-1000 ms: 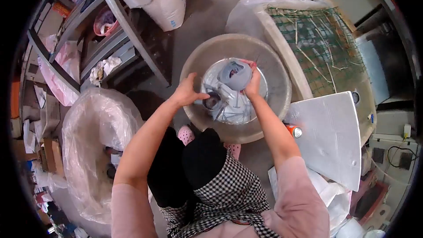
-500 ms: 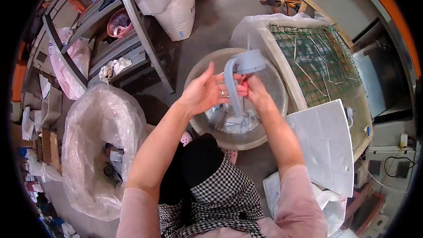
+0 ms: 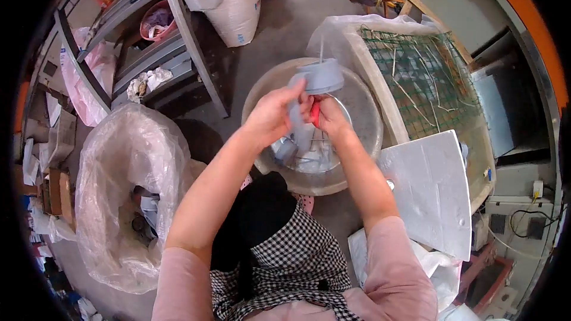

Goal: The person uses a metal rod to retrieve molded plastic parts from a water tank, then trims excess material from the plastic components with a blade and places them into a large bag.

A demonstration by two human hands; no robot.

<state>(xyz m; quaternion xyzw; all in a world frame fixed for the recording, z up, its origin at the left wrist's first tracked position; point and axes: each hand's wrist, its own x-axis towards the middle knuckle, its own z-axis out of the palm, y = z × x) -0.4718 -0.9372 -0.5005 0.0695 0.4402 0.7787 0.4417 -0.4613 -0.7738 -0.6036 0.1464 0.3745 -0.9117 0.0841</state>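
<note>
Over a round basin (image 3: 372, 113), my left hand (image 3: 270, 116) grips a grey plastic part (image 3: 324, 77) with a round, cup-like end and a long curved strip that hangs down, blurred by motion. My right hand (image 3: 330, 116) is closed around a small red-handled tool (image 3: 316, 114), close under the round end; its working tip is hidden by the fingers. Inside the basin, below my hands, lie grey and clear plastic pieces (image 3: 315, 159).
A bin lined with clear plastic (image 3: 95, 202) stands at left, with some parts inside. To the right are a tub covered by green mesh (image 3: 416, 83) and a white foam board (image 3: 428, 184). Metal shelving (image 3: 196, 53) and white sacks (image 3: 235, 15) are farther back.
The grey part has turned and shifted slightly left. My left hand has closed on it from an open-palmed pose, and the red tool in my right hand shows more clearly.
</note>
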